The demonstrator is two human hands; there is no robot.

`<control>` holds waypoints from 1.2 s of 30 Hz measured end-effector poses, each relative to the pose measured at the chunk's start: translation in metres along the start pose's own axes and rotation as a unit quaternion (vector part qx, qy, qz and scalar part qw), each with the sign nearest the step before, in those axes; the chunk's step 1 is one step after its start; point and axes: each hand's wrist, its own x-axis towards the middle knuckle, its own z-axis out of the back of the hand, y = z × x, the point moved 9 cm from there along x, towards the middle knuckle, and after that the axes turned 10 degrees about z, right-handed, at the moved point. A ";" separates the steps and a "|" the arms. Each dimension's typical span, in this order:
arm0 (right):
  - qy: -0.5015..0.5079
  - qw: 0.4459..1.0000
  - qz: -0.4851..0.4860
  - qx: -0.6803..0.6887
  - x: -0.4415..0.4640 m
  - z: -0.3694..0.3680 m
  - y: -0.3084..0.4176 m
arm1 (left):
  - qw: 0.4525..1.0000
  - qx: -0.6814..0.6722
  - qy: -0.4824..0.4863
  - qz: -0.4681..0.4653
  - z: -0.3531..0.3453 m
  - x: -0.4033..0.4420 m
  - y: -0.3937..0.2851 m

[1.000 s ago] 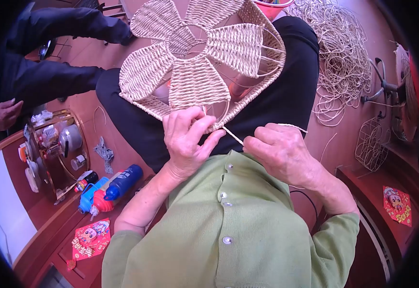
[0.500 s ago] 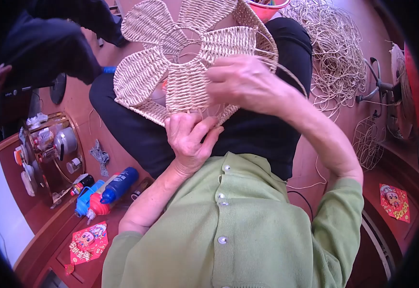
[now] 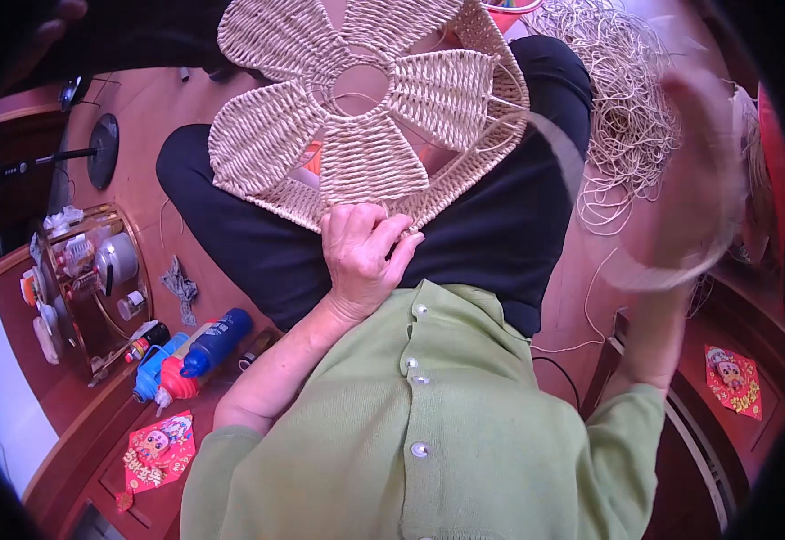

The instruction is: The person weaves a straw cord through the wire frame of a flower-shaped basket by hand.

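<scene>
A basket-like piece [image 3: 451,193] woven from pale twisted cord rests on my lap, with flower-petal panels around a round opening. My left hand [image 3: 361,247] is closed over its near edge, below the lowest petal [image 3: 370,162], thumb and fingers pinching the rim. Far out to the right, my right hand [image 3: 699,171] is raised and smeared by motion, so its fingers cannot be made out. A blurred strand of cord [image 3: 559,153] runs from the right side of the weave toward that hand, and a blurred loop curves below it.
A large heap of loose cord [image 3: 627,108] lies on the floor at the right. At the left are a blue bottle [image 3: 219,342], a small rack of jars [image 3: 109,270] and a grey rag [image 3: 179,288]. Another person's dark-clothed leg [image 3: 149,36] is at the upper left.
My right hand has swung from the weave out to the far right, and the cord has swept outward with it. My left hand keeps its hold on the rim. The other person's legs have shifted.
</scene>
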 end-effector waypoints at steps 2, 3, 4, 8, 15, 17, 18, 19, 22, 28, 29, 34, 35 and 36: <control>0.035 0.995 0.020 0.096 -0.025 -0.057 0.061 | 1.000 -0.014 0.008 -0.008 0.006 -0.001 -0.001; 0.049 0.990 0.036 0.125 -0.034 -0.077 0.084 | 0.999 -0.029 0.009 -0.012 0.011 -0.001 -0.002; 0.059 0.986 0.057 0.142 -0.040 -0.094 0.101 | 0.999 -0.045 0.010 -0.017 0.015 -0.001 -0.002; 0.041 0.984 0.121 0.124 -0.050 -0.121 0.119 | 0.996 -0.087 0.016 -0.004 0.020 0.003 0.009; 0.066 0.954 -0.151 0.251 -0.066 -0.158 0.115 | 0.998 0.007 0.061 0.021 0.011 0.015 0.005; 0.070 0.892 -0.278 0.349 -0.080 -0.172 0.107 | 0.997 0.002 0.065 0.033 0.012 0.016 0.005; 0.035 0.856 -0.269 0.440 -0.078 -0.171 0.109 | 0.997 0.000 0.066 0.040 0.013 0.015 0.007; 0.077 0.816 -0.314 0.480 -0.084 -0.176 0.110 | 0.997 -0.003 0.067 0.046 0.014 0.015 0.010; 0.153 0.766 -0.339 0.524 -0.086 -0.169 0.123 | 0.998 -0.025 0.039 0.033 0.021 0.011 0.007; 0.226 0.842 -0.201 0.447 -0.069 -0.149 0.128 | 0.998 -0.054 -0.031 -0.001 0.025 0.010 0.003; 0.259 0.838 -0.200 0.436 -0.069 -0.149 0.126 | 0.999 -0.042 -0.019 -0.017 0.025 0.011 0.003; 0.011 0.985 -0.025 0.171 -0.024 -0.082 0.098 | 0.990 -0.038 -0.037 -0.134 0.070 0.011 -0.014; -0.047 0.989 -0.006 0.142 -0.011 -0.062 0.091 | 0.986 0.012 -0.062 -0.152 0.095 0.011 -0.017; -0.064 0.988 0.031 0.139 0.001 -0.054 0.095 | 0.985 0.029 -0.088 -0.147 0.116 0.012 -0.009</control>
